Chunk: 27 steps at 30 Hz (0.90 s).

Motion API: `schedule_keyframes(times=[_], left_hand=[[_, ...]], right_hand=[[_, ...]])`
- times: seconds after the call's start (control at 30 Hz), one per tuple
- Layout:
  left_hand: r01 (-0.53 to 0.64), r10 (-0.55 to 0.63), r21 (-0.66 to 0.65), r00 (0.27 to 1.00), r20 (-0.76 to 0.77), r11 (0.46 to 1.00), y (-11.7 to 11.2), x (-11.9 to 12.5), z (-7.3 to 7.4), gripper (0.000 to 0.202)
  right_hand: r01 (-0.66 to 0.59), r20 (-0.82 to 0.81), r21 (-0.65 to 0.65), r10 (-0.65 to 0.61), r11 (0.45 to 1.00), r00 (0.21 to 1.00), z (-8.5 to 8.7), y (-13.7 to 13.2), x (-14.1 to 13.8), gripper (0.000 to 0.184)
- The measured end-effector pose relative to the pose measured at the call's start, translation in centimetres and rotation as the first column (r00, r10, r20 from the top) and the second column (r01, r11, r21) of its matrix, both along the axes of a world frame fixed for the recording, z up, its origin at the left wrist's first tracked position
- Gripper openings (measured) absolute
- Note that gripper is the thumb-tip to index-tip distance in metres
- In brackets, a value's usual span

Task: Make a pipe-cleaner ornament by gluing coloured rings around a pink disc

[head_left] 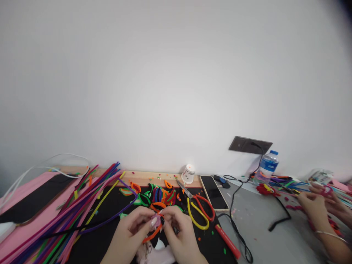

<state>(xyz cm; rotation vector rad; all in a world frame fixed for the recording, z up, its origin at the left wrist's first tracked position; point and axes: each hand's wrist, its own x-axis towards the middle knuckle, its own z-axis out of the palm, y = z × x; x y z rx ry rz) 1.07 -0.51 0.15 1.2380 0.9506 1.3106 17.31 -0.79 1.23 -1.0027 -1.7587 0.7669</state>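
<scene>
My left hand [134, 233] and my right hand [180, 233] meet low in the middle, over a black mat [202, 253]. Their fingertips pinch an orange pipe cleaner [152, 235] together with a small pinkish-purple piece [155, 222]. The fingers partly cover that piece. Just beneath my hands lies a white object [162, 255], too hidden to name. Beyond the fingertips is a pile of bent pipe-cleaner pieces [143, 198] in green, orange, blue and red. Scissors [189, 194] with one yellow and one red handle rest to the right of the pile.
Long pipe cleaners [82, 220] spread across the left side. A paper cup [188, 174], a phone [214, 193] and a red-handled tool [227, 242] are near the scissors. Black cable [232, 205] crosses the grey table toward a bottle [266, 167]. At right another person's hands [316, 209] work.
</scene>
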Motion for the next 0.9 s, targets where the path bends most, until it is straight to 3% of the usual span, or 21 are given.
schedule_keyframes(times=[0.47,0.6,0.77,0.9], left_hand=[[-0.068,0.069,-0.110,0.998,0.003,0.992,0.20,-0.14,0.09,0.020],[-0.083,0.095,-0.141,0.993,0.077,0.987,0.46,-0.07,-0.10,0.025],[-0.066,0.069,-0.106,0.997,0.023,0.992,0.58,-0.03,0.12,0.019],[-0.046,0.045,0.000,0.998,-0.049,0.999,0.43,-0.23,0.35,0.010]], right_hand=[[-0.005,-0.055,-0.055,0.002,0.998,0.998,0.04,-0.10,-0.12,0.014],[-0.024,-0.078,-0.072,0.018,0.997,0.997,-0.23,-0.04,-0.06,0.014],[-0.025,-0.097,-0.080,0.017,0.997,0.995,-0.12,-0.11,-0.06,0.012],[-0.032,-0.100,-0.086,0.023,0.996,0.995,0.41,-0.31,-0.13,0.014]])
